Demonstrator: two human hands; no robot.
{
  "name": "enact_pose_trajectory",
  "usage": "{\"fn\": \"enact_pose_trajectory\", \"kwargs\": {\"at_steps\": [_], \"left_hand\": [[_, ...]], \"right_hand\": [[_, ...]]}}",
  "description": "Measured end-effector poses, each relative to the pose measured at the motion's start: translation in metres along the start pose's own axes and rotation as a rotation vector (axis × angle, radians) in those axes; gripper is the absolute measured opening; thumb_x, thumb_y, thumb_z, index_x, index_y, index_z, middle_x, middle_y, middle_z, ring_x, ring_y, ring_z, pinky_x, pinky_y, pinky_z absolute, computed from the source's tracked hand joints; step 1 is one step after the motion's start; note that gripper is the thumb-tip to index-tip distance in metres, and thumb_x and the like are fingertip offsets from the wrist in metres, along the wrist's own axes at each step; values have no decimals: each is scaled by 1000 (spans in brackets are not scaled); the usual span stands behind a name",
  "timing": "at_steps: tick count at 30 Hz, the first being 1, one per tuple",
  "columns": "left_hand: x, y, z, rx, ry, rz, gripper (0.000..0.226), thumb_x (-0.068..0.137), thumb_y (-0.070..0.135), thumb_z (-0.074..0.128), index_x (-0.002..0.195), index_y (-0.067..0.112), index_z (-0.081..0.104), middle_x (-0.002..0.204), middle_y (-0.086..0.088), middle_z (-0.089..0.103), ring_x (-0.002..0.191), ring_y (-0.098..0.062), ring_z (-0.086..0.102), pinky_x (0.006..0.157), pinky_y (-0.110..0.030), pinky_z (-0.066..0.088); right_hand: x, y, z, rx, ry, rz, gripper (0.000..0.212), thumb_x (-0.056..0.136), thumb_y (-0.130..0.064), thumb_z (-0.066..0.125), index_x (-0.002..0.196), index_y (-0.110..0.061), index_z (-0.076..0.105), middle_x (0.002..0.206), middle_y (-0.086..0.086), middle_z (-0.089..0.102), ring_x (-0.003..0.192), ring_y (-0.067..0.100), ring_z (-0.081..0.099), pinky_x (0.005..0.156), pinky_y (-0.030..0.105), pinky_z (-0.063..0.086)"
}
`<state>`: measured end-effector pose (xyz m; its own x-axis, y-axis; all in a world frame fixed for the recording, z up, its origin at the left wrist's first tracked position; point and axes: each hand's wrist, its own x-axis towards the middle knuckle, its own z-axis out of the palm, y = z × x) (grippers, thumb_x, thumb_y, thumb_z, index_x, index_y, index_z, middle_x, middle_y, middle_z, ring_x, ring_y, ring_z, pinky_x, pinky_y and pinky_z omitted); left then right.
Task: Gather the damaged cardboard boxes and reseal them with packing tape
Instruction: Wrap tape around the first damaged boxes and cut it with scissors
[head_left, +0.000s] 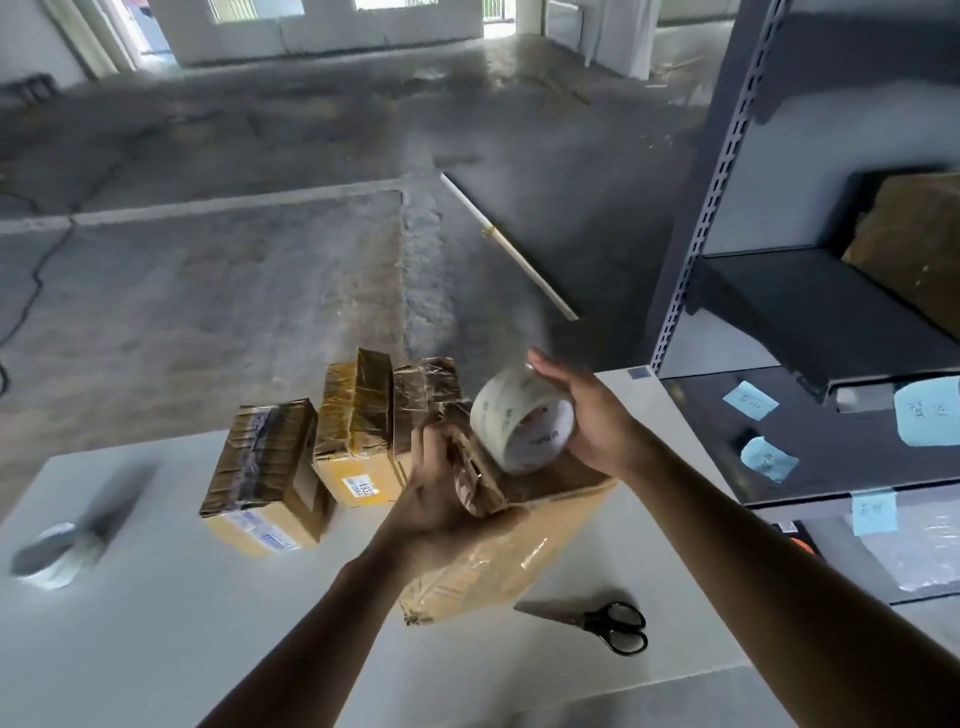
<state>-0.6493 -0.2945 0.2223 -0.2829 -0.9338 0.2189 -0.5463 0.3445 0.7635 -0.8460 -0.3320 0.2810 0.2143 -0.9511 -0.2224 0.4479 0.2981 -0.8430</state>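
**Head view.** On the white table (156, 623) we see a cardboard box (498, 566) lying tilted just in front of us, its brown sides wrinkled and glossy with old tape.

- **Left hand:** The left hand (447, 493) grips the upper edge of this box, with the fingers curled close together over a crumpled, taped flap.
- **Right hand:** The right hand (592, 426) holds a roll of clear tape (519, 421) just above the same edge. The palm cups the far side of the roll and the fingers lie together along its rim. We cannot tell where the thumb rests.
- **Between the hands:** The roll and the left hand are just beside each other. We cannot tell whether a strip of tape runs between them.
- **Other boxes:** Beyond the left hand three more boxes stand in a row: a left box (265, 478), a middle box (353, 431) and a far box (423, 405) partly hidden by the hands.
- **On the table:** Black scissors (597, 621) lie with the blades together to the right of the held box, near it but apart. A second roll (52, 551), blurred, rests near the table's left edge.
- **At the right:** A grey metal rack (779, 291) stands with blue paper notes (750, 400) stuck on it.
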Motion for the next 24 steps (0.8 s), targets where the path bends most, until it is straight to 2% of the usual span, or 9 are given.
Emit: {"fn": "enact_pose_trajectory", "kwargs": {"at_steps": [3,7,10,12,14,16,18,21,24], "left_hand": [[-7,-12,-4,-37,-41,-7,103,51,69,84,129,38,24,130,0,32,130,-19,39,99,-40,51],[-10,-11,-9,-71,-50,-51,97,59,89,60,134,34,34,131,3,32,135,-24,28,105,-43,46],[-14,-14,-13,-78,7,-65,79,69,80,59,129,31,44,124,6,40,126,-18,32,98,-36,48],[-16,-16,-14,-100,22,-94,64,71,68,63,121,33,43,120,9,41,118,-12,37,90,-21,47],[-19,-23,-17,-84,20,-73,61,71,65,63,119,31,44,118,8,40,113,-10,38,82,-12,42],[-21,-34,-21,-97,1,-56,68,72,66,63,122,24,47,117,4,42,115,-13,39,81,-15,45],[-26,-43,-28,-145,-17,-84,67,71,64,64,122,24,47,120,2,44,117,-13,43,82,-16,48],[-38,-53,-38,-242,-49,-133,61,70,59,65,120,33,44,127,1,44,118,-14,50,82,-16,52],[-47,-63,-45,-275,-77,-155,58,70,58,68,120,44,42,135,5,40,126,-12,46,91,-30,56]], "right_hand": [[2,10,9,8,21,67,37,79,-41,64,95,-8,69,91,12,68,89,25,66,78,31,55],[1,15,22,-37,-24,66,35,79,-41,63,89,-8,71,85,10,70,80,20,69,73,30,53],[5,21,33,-80,-27,48,29,77,-36,67,83,-9,75,84,11,71,79,21,70,73,30,54],[7,24,32,-98,-37,14,22,78,-32,72,80,-10,77,83,11,72,78,22,70,72,30,55],[7,25,33,-158,-65,-24,19,80,-30,74,76,-12,78,77,9,71,74,21,69,67,28,54],[7,24,33,-227,-99,-68,19,82,-26,74,67,-15,75,68,4,69,67,17,68,60,24,52],[7,19,32,-342,-90,-118,26,78,-30,79,66,-7,70,66,7,66,66,19,66,59,25,49],[3,6,25,-687,-73,-236,67,71,-51,77,73,13,56,66,21,53,66,23,57,60,29,40],[0,-5,20,-1032,-105,-313,62,77,-55,75,62,2,53,55,6,42,55,11,41,54,28,28]]}}
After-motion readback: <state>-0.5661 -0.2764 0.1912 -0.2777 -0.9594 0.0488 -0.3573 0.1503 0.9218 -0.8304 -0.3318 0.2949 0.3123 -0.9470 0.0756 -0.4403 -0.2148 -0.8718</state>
